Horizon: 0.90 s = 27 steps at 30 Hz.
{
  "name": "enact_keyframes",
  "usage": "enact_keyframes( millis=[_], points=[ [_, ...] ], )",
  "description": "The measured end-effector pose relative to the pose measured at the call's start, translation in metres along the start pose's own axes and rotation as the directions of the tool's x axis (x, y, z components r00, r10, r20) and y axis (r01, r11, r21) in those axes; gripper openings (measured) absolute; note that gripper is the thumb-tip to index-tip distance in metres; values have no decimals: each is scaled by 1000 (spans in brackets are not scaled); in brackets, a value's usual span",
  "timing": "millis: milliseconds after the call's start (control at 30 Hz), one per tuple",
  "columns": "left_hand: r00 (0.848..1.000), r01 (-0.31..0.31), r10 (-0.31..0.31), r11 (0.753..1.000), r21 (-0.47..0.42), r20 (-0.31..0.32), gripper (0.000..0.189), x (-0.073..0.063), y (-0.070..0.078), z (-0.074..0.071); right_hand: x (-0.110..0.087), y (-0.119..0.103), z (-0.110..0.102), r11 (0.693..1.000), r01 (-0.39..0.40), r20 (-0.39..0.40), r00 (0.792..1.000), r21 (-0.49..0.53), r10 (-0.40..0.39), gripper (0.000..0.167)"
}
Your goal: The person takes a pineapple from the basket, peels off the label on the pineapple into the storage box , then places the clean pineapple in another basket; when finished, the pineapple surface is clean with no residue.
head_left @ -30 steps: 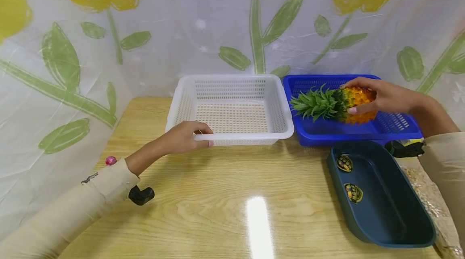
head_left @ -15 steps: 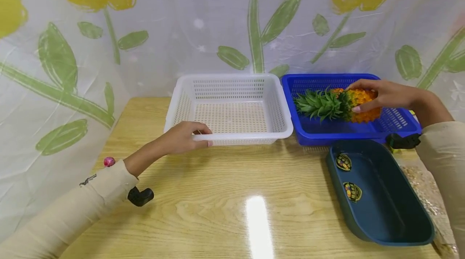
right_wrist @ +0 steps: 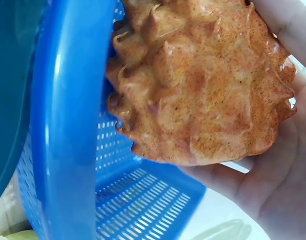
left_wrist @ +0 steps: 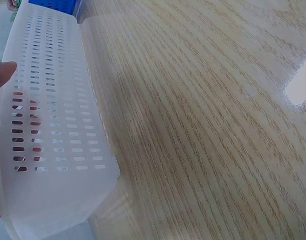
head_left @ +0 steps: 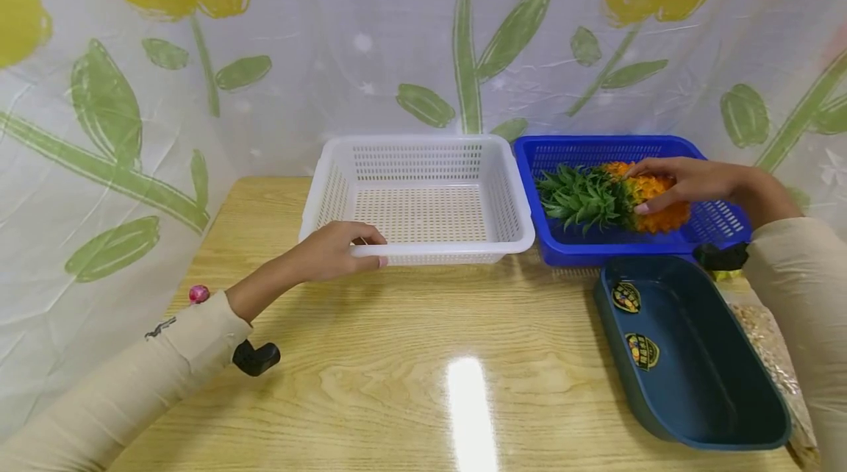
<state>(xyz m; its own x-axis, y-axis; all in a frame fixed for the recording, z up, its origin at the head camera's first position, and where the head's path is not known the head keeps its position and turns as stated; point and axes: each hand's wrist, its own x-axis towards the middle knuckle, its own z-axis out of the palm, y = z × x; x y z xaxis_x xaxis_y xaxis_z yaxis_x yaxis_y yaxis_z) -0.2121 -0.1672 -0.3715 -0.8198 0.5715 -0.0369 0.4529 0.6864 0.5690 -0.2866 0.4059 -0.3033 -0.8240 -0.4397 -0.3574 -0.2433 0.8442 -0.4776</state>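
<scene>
In the head view my right hand (head_left: 695,181) grips a pineapple (head_left: 662,218) by its orange body, inside the blue basket (head_left: 576,255). Its green leafy crown points left toward the white basket. The right wrist view has the pineapple's bumpy base (right_wrist: 207,90) close up, with my fingers and palm (right_wrist: 287,175) around its side. My left hand (head_left: 334,251) holds the front rim of the white basket (head_left: 456,248), thumb outside and fingers over the edge. That thumb (left_wrist: 3,75) also shows at the rim in the left wrist view.
A dark teal tray (head_left: 695,369) with two stickers stands in front of the blue basket. A clear packet (head_left: 767,340) lies right of it, partly under the right sleeve. A flower-printed curtain (head_left: 298,53) hangs behind the wooden table (head_left: 370,384).
The right hand has lowered the pineapple into the blue basket, moving it slightly right and down. The left hand has stayed on the white basket's rim.
</scene>
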Motion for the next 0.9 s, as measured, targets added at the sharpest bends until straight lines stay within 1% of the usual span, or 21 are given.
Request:
enact_keyframes(
  millis=[100, 333, 533, 900],
  points=[
    [1000, 1, -1, 1000, 5, 0, 31, -1, 0, 0, 4, 1, 4, 1000, -13, 9, 1000, 3, 13, 71],
    [1000, 9, -9, 1000, 13, 2, 32, -1, 0, -1, 8, 3, 11, 999, -21, 30, 999, 26, 20, 70],
    [1000, 24, -24, 1000, 19, 3, 34, -2, 2, -2, 7, 3, 11, 1000, -27, 27, 999, 7, 27, 71],
    [1000, 12, -12, 1000, 25, 1, 33, 0, 0, -1, 7, 6, 9, 999, -38, 67, 997, 34, 36, 71]
  ],
)
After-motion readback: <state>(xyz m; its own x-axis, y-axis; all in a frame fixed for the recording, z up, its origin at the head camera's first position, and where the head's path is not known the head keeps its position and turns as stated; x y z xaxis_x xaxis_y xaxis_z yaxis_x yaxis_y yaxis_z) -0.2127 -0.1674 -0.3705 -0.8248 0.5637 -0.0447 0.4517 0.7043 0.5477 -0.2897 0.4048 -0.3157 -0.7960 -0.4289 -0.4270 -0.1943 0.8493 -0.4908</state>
